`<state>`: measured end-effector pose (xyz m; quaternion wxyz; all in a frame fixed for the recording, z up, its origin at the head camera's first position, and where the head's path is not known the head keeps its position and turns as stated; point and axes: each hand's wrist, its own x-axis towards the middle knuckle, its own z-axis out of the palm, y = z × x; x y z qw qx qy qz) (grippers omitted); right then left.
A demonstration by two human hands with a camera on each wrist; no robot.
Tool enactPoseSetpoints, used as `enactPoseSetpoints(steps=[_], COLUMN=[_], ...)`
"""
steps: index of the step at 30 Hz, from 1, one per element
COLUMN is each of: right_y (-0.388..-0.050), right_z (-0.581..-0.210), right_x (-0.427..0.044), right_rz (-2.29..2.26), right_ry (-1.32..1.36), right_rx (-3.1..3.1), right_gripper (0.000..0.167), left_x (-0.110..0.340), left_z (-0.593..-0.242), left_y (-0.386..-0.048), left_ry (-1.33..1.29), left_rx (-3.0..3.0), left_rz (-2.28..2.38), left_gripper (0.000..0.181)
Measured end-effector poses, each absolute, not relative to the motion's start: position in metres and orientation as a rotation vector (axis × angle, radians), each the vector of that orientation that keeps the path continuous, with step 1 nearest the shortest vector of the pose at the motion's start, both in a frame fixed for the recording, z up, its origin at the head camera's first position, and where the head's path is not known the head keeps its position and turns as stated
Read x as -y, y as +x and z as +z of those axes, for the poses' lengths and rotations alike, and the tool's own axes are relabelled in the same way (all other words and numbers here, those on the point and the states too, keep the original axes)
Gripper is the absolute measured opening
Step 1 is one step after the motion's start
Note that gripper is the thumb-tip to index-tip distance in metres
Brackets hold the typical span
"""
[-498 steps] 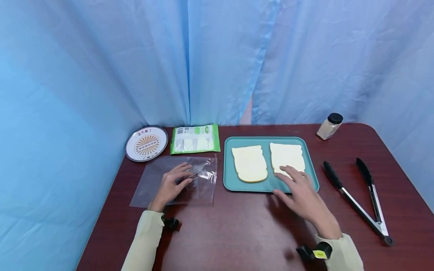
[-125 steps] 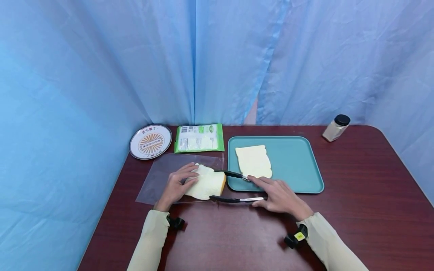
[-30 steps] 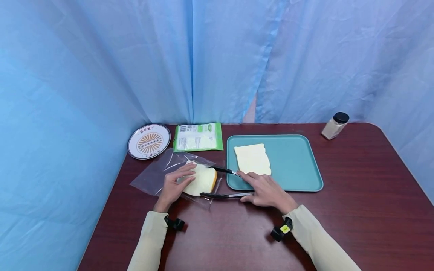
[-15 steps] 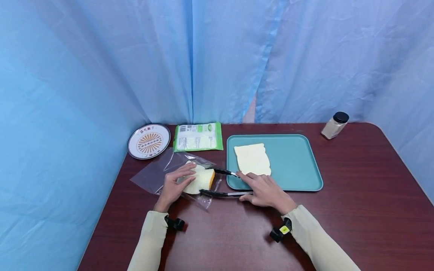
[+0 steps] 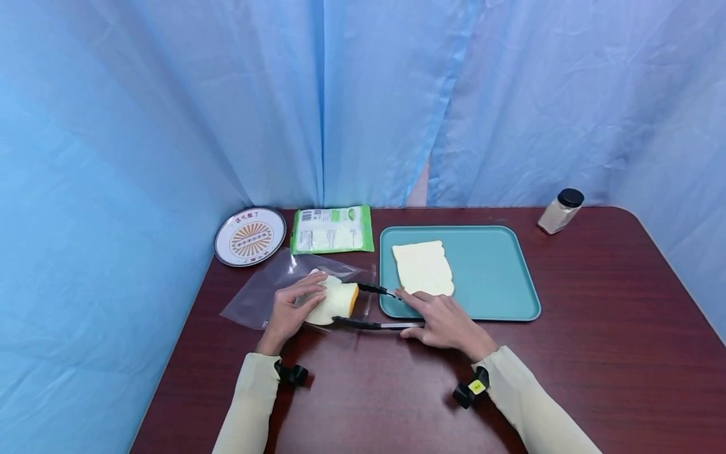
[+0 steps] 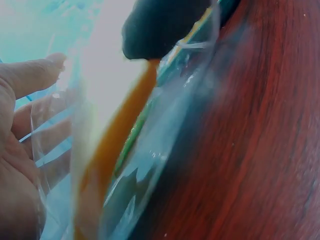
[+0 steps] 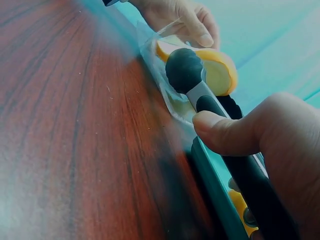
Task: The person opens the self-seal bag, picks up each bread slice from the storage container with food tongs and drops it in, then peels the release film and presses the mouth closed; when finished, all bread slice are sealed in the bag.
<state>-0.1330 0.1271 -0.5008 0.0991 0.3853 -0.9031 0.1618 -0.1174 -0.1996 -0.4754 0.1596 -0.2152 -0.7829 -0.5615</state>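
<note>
My left hand (image 5: 292,309) holds the clear plastic bag (image 5: 249,296) at its right end, against a bread slice (image 5: 334,302). In the left wrist view, film covers several fingers of the hand (image 6: 25,125) beside the slice's brown crust (image 6: 115,125). My right hand (image 5: 442,318) grips black and silver tongs (image 5: 363,324), whose black heads squeeze the slice from both sides. The slice (image 7: 218,75) looks curved in the right wrist view, with bag film around its lower side. How deep it lies in the bag, I cannot tell.
A teal tray (image 5: 499,309) with another bread slice (image 5: 422,268) lies right of the bag. Behind the bag are a round plate (image 5: 249,238) and a green-white packet (image 5: 333,230). A black-lidded jar (image 5: 560,211) stands at the back right. Blue curtains surround the table.
The tray's right slice and the tongs have left their earlier places. Over the last seconds, my right hand has moved left with the slice, which is more bent. The bag's film has shifted.
</note>
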Motion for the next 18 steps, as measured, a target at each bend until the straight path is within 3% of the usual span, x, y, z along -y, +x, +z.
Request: enactPoseSetpoints(steps=[18], right_y=[-0.1329], right_z=[-0.4980], right_x=[-0.1166], right_rz=[0.426], right_ry=[1.151], right_rx=[2.663], right_gripper=[0.082], left_x=[0.1987], left_z=[-0.4754], left_y=[-0.1172], left_ry=[-0.645], left_rx=[2.227], left_rz=[-1.644], left_gripper=[0.014])
